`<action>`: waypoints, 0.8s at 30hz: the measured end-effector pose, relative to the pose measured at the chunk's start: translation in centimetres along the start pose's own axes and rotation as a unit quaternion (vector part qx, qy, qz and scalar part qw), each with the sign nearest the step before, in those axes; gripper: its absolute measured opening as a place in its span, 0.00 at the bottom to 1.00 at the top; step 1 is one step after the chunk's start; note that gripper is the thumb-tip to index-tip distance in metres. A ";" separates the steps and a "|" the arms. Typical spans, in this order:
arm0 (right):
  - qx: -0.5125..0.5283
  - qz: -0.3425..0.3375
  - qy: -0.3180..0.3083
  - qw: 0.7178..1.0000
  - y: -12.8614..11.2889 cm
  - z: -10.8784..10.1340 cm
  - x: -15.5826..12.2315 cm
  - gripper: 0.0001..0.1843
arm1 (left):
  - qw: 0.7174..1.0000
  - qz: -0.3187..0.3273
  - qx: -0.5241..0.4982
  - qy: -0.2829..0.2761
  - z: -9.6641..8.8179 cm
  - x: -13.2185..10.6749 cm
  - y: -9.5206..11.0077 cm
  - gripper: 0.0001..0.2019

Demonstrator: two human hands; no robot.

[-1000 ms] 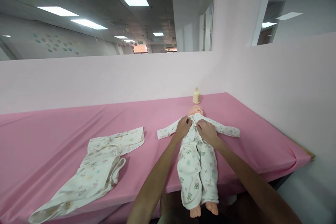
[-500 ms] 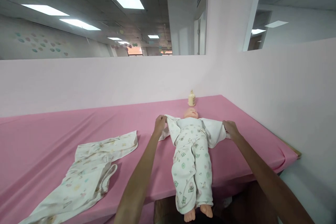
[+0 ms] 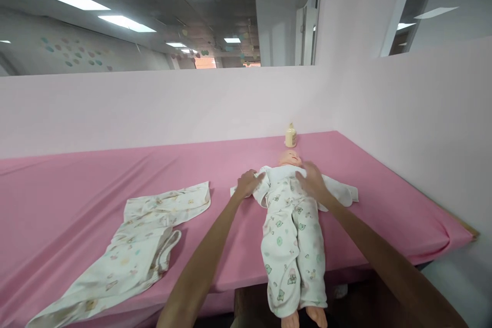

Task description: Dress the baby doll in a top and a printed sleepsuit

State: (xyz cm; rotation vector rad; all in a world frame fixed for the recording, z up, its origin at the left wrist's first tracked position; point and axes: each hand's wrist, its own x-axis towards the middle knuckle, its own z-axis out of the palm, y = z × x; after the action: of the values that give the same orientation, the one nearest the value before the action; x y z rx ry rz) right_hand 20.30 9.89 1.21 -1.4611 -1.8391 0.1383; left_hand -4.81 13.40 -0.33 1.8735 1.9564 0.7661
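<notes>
A baby doll (image 3: pixel 291 158) lies on its back, feet over the table's front edge, in white patterned trousers (image 3: pixel 279 241) and a white top (image 3: pixel 282 172). Its sleeves are spread to both sides. My left hand (image 3: pixel 249 183) rests at the sleeve on the left, fingers stretched towards the doll's shoulder. Above the chest, near the other shoulder, my right hand (image 3: pixel 312 181) is slightly blurred, with its thumb and fingers apart and nothing in them. Beyond it, the right sleeve (image 3: pixel 346 193) lies flat on the pink sheet.
A pink sheet (image 3: pixel 226 225) covers the table. To the left lies a white patterned baby garment (image 3: pixel 126 259), partly folded. A pale yellow pump bottle (image 3: pixel 291 137) stands behind the doll's head. White walls with windows (image 3: pixel 161 25) rise behind and on the right.
My right hand has let go of the right sleeve's end and moved inward to the doll's chest. My left hand has left the sleeve's edge and shifted towards the shoulder. The view has tilted slightly.
</notes>
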 end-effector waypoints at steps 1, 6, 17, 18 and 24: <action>-0.022 -0.037 -0.051 0.998 -1.6 0.8 0.7 0.20 | 0.999 0.014 0.029 0.007 0.4 -0.3 0.4 0.25; -0.184 -0.128 -0.267 0.937 -6.8 4.2 4.3 0.22 | 0.984 0.076 0.154 0.047 0.7 -1.6 0.9 0.18; -0.238 -0.087 -0.367 0.895 -7.9 5.7 6.8 0.34 | 0.948 0.075 0.307 -0.025 -2.5 -3.7 -3.2 0.19; -0.231 -0.089 -0.369 0.896 -7.7 5.1 6.9 0.35 | 0.945 0.075 0.316 -0.034 -2.9 -4.0 -3.9 0.19; -0.185 -0.095 -0.346 0.915 -6.3 1.7 6.7 0.36 | 0.932 0.075 0.349 -0.059 -2.9 -4.8 -5.8 0.16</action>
State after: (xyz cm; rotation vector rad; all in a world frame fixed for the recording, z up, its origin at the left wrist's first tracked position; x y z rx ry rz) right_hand 14.04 14.18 6.57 -1.5968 -2.6930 0.2460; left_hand -10.84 8.28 -2.01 2.4015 2.1985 -0.0512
